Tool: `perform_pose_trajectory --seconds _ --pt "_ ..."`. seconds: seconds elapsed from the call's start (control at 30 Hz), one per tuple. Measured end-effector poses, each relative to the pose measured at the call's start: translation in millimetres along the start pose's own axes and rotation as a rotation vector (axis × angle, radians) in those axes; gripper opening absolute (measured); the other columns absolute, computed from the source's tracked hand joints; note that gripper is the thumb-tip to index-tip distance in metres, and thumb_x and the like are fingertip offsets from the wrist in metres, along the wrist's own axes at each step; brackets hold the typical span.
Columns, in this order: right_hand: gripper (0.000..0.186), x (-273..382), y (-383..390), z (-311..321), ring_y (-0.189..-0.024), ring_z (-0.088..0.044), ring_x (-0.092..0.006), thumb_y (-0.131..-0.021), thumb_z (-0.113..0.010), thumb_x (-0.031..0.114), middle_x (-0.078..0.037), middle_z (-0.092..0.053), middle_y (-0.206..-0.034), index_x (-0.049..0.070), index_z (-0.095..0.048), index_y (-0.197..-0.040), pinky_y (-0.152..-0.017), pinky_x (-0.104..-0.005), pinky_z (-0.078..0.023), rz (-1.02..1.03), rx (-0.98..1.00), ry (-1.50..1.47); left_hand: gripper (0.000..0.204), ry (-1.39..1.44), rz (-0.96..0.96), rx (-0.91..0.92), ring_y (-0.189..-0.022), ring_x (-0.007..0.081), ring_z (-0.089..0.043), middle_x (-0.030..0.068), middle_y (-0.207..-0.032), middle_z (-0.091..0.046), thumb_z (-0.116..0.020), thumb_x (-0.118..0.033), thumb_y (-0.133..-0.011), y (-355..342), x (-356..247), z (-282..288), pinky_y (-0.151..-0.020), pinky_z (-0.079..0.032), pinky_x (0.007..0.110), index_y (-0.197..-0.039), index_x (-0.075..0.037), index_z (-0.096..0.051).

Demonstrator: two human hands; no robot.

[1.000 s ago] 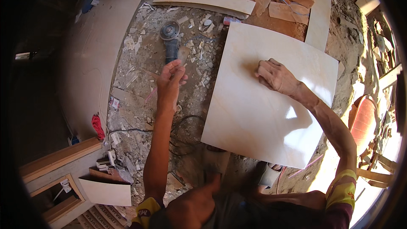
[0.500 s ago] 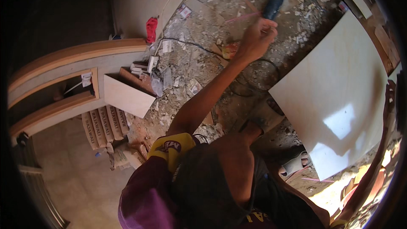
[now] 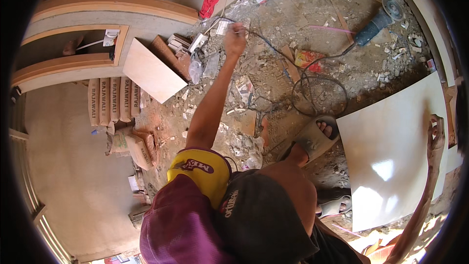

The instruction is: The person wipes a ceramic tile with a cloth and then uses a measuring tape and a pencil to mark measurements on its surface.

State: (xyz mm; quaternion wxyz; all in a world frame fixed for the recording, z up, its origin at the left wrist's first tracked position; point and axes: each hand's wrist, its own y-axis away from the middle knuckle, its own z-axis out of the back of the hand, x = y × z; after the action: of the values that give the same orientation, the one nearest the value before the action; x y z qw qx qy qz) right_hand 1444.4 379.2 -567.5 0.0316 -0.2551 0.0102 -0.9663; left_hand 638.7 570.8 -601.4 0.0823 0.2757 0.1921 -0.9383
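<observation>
My left hand [image 3: 235, 41] is stretched out over the rubble near the power cord [image 3: 261, 39] and a white socket block [image 3: 198, 43]. Its fingers are smeared by motion, so their grip cannot be made out. Far to the right, a blue angle grinder [image 3: 372, 28] with a round disc lies on the ground, its cord looping back toward the middle. Beside my feet is a large pale, glossy tile [image 3: 391, 137]. My right hand [image 3: 436, 134] is over its right side, fingers loosely bent and apart, with nothing seen in them; whether it touches the tile is unclear.
A smaller tile piece [image 3: 154, 71] leans beside the low wall, near a red cloth [image 3: 210, 4]. Several sacks [image 3: 111, 100] stand at the left. Broken tile and debris cover the ground around my sandals [image 3: 315, 139]. An orange-red packet [image 3: 309, 60] lies by the cord loops.
My left hand has moved left, away from the grinder's rear end to the cord by the socket block. My right hand has come inward from the tile's edge. The view has turned.
</observation>
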Motion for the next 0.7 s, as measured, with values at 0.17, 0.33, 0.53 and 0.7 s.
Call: perform_pose_trajectory --seconds 0.17,0.33,0.53,0.7 --pt "0.023 77.8 -26.0 -17.4 -0.077 -0.056 -0.0260 -0.102 -0.058 -0.002 -0.013 -0.064 -0.112 0.003 -0.060 -0.125 -0.077 -0.0391 -0.051 0.115 0.040 -0.188 0.023 -0.071 0.001 -0.100 -0.090 0.0290 -0.076 0.0168 -0.099 -0.079 -0.074 -0.019 -0.096 -196.5 131.3 109.9 -0.083 -0.058 0.040 -0.112 -0.003 -0.072" --pt "0.023 173.9 -130.4 -46.4 -0.094 -0.068 -0.0368 -0.096 -0.068 0.000 -0.014 -0.068 -0.109 0.005 -0.066 -0.118 -0.085 -0.0477 -0.056 0.344 0.060 -0.183 0.029 -0.356 0.055 -0.090 -0.107 0.0389 -0.074 0.0215 -0.111 -0.077 -0.072 -0.023 -0.097 -201.4 173.4 61.1 -0.097 -0.056 0.048 -0.118 -0.003 -0.072" --pt "0.020 307.2 -259.1 -200.9 -0.083 -0.076 -0.0311 -0.103 -0.066 0.012 -0.016 -0.072 -0.105 0.010 -0.063 -0.123 -0.077 -0.0479 -0.063 0.341 0.079 -0.519 0.027 -0.515 -0.008 0.042 -0.101 0.0428 -0.071 0.0274 -0.111 -0.074 -0.073 -0.016 -0.092 -214.8 165.4 19.7 -0.093 -0.055 0.050 -0.116 -0.004 -0.076" --pt "0.021 371.5 -300.1 -340.1 -0.078 -0.072 -0.0371 -0.102 -0.065 0.013 -0.018 -0.069 -0.098 0.007 -0.058 -0.121 -0.073 -0.0479 -0.059 0.087 -0.217 -0.732 0.042 -0.534 0.085 0.154 -0.127 0.0424 -0.061 0.0260 -0.133 -0.067 -0.065 -0.035 -0.100 -254.9 182.2 -8.6 -0.109 -0.047 0.051 -0.135 -0.012 -0.068"
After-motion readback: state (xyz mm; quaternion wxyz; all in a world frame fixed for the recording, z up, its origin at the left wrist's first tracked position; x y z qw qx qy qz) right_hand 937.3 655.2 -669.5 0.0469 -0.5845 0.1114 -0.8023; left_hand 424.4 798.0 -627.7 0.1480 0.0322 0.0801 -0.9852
